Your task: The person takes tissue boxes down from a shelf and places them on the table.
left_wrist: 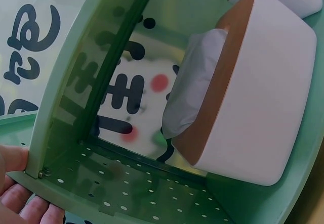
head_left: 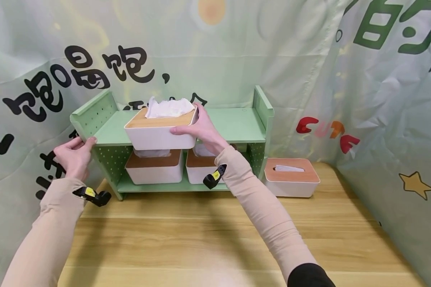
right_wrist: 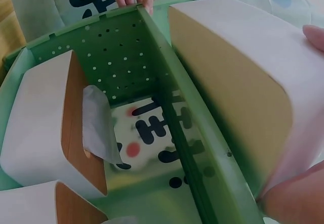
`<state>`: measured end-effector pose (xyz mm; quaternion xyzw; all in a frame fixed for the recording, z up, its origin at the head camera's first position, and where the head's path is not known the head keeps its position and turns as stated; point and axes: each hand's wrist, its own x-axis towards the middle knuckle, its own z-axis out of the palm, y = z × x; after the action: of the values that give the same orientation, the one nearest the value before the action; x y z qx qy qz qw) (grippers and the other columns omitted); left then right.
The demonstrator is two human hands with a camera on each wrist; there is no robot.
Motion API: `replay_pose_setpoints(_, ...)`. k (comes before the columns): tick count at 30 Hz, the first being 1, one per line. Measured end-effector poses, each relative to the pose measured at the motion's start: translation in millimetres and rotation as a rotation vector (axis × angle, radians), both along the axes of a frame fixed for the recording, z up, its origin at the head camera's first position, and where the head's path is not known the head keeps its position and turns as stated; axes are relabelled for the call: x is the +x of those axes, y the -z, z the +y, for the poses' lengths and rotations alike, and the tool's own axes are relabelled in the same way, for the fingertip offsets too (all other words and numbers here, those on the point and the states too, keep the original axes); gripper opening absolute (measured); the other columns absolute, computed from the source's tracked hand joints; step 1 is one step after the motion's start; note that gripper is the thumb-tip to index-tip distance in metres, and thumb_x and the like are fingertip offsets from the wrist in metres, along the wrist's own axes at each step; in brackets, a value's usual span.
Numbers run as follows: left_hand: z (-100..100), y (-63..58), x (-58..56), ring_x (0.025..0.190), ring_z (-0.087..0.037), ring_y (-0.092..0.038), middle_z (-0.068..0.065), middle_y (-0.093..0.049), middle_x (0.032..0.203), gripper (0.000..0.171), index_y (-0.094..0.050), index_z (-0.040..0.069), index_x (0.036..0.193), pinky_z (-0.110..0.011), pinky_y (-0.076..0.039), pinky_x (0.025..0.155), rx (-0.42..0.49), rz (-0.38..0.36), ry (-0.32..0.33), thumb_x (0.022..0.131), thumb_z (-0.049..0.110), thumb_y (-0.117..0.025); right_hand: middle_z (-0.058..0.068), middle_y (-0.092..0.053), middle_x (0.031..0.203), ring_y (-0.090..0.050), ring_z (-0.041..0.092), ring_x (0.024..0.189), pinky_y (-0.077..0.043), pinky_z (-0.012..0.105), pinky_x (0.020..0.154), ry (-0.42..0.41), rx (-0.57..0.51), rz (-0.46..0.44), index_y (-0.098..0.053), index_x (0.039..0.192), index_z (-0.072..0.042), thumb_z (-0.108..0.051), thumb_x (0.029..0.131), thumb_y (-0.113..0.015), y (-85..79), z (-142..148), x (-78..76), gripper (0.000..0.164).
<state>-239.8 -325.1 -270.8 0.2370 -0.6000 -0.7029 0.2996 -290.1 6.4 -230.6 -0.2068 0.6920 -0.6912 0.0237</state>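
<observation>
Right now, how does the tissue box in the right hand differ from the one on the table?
The held box is gripped by the right hand; the table box stands on the table. The held box's tissue puffs above its lid; the table box's tissue lies low. Both have white bodies and brownish lids.

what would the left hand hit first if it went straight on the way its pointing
Most likely the green shelf: the left hand is already at its left edge. Depth is unclear, so which part would stop it is hard to say.
</observation>
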Motion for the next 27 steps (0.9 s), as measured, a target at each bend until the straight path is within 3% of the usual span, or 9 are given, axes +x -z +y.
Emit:
replay_pose_setpoints(4,0.8,-0.8,0.4,0.058,0.005,-0.064,0.019,-0.067,0.057,0.047,-0.065,0.004,0.129,-0.008,-0.052,0.054,-0.012,-0.004,0.000,0.084,0.005,-0.077,0.007,-0.051,0.139,-0.052,0.018,0.121,-0.046,0.034,0.110,-0.017,-0.017,-0.011,-0.030,0.151,-0.016,-0.010,0.072,-0.086,-0.9,2.9,0.1,0.098)
replay_pose_setpoints(18,-1.2,-0.8,-1.4,0.056,0.007,-0.063,0.021,-0.066,0.056,0.048,-0.065,0.004,0.130,-0.007,-0.052,0.054,-0.022,-0.015,0.001,0.084,0.005,-0.077,0.012,-0.052,0.143,-0.057,0.022,0.120,-0.048,0.036,0.110,-0.081,-0.091,-0.057,-0.018,0.159,-0.013,-0.006,0.074,-0.081,-3.3,11.2,1.0,0.106)
replay_pose_setpoints(27,-0.9,-0.4,-0.9,0.057,0.006,-0.064,0.020,-0.066,0.056,0.047,-0.065,0.004,0.129,-0.007,-0.052,0.055,-0.019,-0.003,-0.003,0.084,0.005,-0.077,0.011,-0.055,0.137,-0.059,0.020,0.114,-0.054,0.034,0.100,-0.099,-0.148,-0.058,-0.025,0.155,-0.012,-0.003,0.073,-0.079,-3.9,14.9,6.5,0.098)
